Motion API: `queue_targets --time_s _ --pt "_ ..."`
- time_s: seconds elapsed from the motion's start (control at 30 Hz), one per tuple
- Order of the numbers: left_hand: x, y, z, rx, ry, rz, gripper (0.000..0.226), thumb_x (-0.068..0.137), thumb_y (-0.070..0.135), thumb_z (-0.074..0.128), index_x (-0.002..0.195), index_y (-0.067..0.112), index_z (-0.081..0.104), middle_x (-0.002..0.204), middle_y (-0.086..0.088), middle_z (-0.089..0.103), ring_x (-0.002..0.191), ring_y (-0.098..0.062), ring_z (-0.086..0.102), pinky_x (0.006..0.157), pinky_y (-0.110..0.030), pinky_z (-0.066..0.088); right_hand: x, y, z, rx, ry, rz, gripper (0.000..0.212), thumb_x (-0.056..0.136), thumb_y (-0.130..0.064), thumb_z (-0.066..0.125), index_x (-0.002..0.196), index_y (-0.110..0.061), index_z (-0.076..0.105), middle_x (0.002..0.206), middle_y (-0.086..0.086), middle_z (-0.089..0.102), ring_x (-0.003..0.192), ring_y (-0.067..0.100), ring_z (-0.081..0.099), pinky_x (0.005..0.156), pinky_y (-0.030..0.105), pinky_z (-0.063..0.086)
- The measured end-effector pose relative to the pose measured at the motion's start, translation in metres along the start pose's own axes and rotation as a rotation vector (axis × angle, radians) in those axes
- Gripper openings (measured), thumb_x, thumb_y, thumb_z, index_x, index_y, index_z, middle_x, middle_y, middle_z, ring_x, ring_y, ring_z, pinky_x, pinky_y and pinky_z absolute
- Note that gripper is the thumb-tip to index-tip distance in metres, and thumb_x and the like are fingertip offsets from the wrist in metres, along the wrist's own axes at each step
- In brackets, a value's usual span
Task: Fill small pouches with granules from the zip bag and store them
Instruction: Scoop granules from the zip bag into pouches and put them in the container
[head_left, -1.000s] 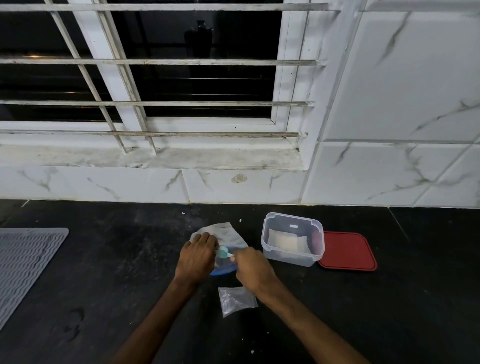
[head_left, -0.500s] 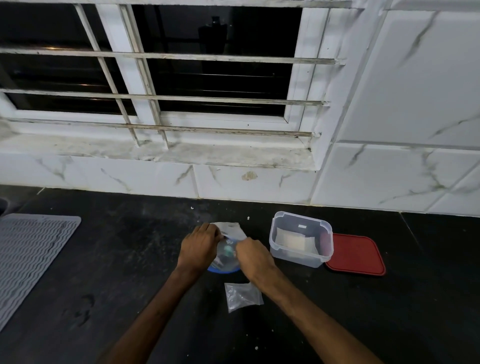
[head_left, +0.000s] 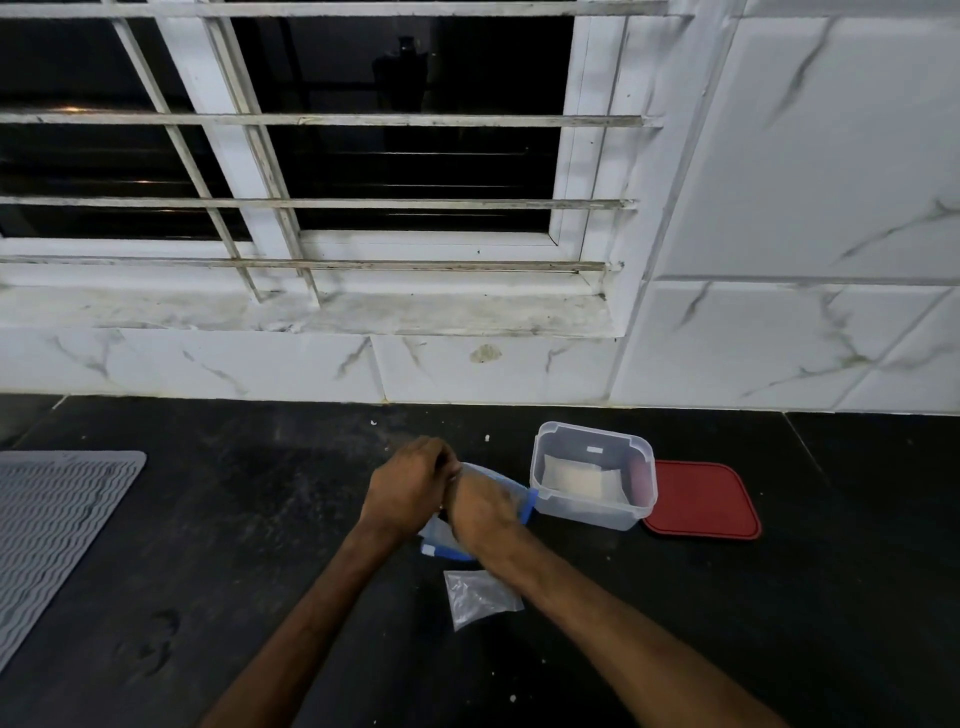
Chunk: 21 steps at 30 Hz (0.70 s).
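On the black counter lies the clear zip bag (head_left: 514, 493) with a blue edge, mostly covered by both hands. My left hand (head_left: 410, 483) grips the bag's top edge with curled fingers. Pressed against it, my right hand (head_left: 480, 506) is blurred and reaches into the bag's mouth with curled fingers. The small teal spoon it held a moment ago is hidden behind it. A small clear pouch (head_left: 480, 597) lies flat on the counter just below the hands, untouched. Right of the bag stands a clear plastic container (head_left: 592, 434), open, with a white filled pouch inside.
The container's red lid (head_left: 701, 499) lies flat to its right. A grey ribbed mat (head_left: 52, 530) covers the counter's left edge. White marble-look tiles and a barred window close off the back. A few white crumbs dot the counter.
My right hand has moved the spoon from above the bag down into its mouth, and the spoon is now out of sight. Both hands have drawn closer together. The camera tilted slightly upward.
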<state>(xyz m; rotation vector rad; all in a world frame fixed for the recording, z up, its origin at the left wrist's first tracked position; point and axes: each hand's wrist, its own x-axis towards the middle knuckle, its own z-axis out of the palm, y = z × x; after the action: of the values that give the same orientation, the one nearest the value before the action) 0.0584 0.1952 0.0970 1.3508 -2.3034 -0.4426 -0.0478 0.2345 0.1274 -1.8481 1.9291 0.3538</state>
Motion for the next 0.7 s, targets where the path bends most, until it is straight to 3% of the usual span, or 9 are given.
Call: queue_targets --time_s 0.07,0.1,0.17,0.2,0.3,0.4,0.5,0.57,0.7 --pt "-0.002 0.0 0.001 -0.042 -0.013 0.013 0.008 0.095 0.028 0.057 0.093 0.023 0.062 0.093 0.009 0.062 0.081 -0.004 0.054 0.067 -0.019 0.039 -0.001 0.001 0.006 0.0 -0.005 -0.048 0.04 0.098 -0.012 0.048 0.136 0.0 0.041 0.138 0.017 0.048 0.123 0.024 0.051 0.103 0.033 0.04" --pt "-0.004 -0.002 0.002 -0.093 -0.021 -0.016 0.007 0.094 0.03 0.059 0.092 0.024 0.063 0.092 0.011 0.063 0.08 -0.004 0.056 0.067 -0.017 0.04 -0.002 0.004 0.006 0.01 -0.031 -0.092 0.039 0.1 -0.011 0.044 0.137 0.002 0.041 0.138 0.018 0.047 0.119 0.012 0.055 0.102 0.024 0.041" --pt "-0.007 -0.009 0.004 -0.282 -0.001 -0.13 0.006 0.093 0.032 0.061 0.09 0.027 0.063 0.086 0.01 0.065 0.076 -0.003 0.06 0.066 -0.019 0.045 0.005 0.012 0.009 0.092 0.012 -0.137 0.036 0.101 -0.005 0.037 0.134 0.007 0.044 0.135 0.018 0.049 0.092 -0.017 0.059 0.079 0.002 0.042" --pt "-0.008 -0.016 0.005 -0.386 0.049 -0.199 0.007 0.095 0.032 0.061 0.09 0.026 0.063 0.085 0.009 0.067 0.076 -0.005 0.062 0.066 -0.022 0.047 0.013 0.015 0.013 0.09 0.033 -0.145 0.034 0.101 -0.005 0.037 0.132 0.007 0.047 0.135 0.018 0.05 0.091 -0.017 0.059 0.074 0.002 0.042" --pt "-0.011 -0.047 0.02 -0.518 0.152 -0.477 0.01 0.097 0.025 0.057 0.097 0.016 0.062 0.092 0.003 0.066 0.089 -0.018 0.065 0.068 -0.025 0.046 0.033 0.029 0.022 -0.034 -0.107 -0.027 0.04 0.099 -0.014 0.047 0.137 -0.002 0.044 0.144 0.015 0.044 0.131 0.022 0.044 0.109 0.029 0.033" --pt "-0.016 -0.08 0.053 -0.561 0.0 -0.878 0.034 0.097 0.032 0.056 0.11 0.001 0.058 0.107 -0.019 0.065 0.091 -0.028 0.06 0.067 -0.033 0.05 0.048 0.035 0.027 -0.018 -0.12 0.031 0.044 0.099 -0.019 0.048 0.14 -0.006 0.041 0.147 0.012 0.04 0.135 0.026 0.038 0.114 0.037 0.03" --pt "-0.024 -0.077 0.074 -0.91 -0.131 -1.188 0.042 0.097 0.049 0.05 0.117 0.012 0.047 0.117 -0.02 0.057 0.099 -0.036 0.059 0.059 -0.041 0.052 0.058 0.041 0.043 -0.027 -0.121 0.044 0.043 0.099 -0.023 0.048 0.139 -0.007 0.043 0.145 0.011 0.043 0.132 0.025 0.041 0.111 0.036 0.031" --pt "-0.022 -0.072 0.083 -0.987 -0.097 -1.242 0.04 0.097 0.052 0.049 0.116 0.018 0.042 0.114 -0.018 0.057 0.097 -0.037 0.061 0.058 -0.043 0.053 0.065 0.043 0.055 0.01 -0.106 0.036 0.043 0.1 -0.028 0.045 0.138 -0.008 0.043 0.143 0.01 0.044 0.131 0.024 0.042 0.111 0.034 0.03" --pt "-0.008 -0.065 0.099 -0.893 -0.192 -1.134 0.034 0.099 0.044 0.05 0.113 0.014 0.048 0.108 -0.019 0.064 0.082 -0.033 0.066 0.052 -0.039 0.055 0.067 0.053 0.067 0.016 -0.005 0.076 0.045 0.102 -0.03 0.039 0.14 -0.006 0.037 0.144 0.012 0.041 0.132 0.025 0.04 0.112 0.034 0.028"
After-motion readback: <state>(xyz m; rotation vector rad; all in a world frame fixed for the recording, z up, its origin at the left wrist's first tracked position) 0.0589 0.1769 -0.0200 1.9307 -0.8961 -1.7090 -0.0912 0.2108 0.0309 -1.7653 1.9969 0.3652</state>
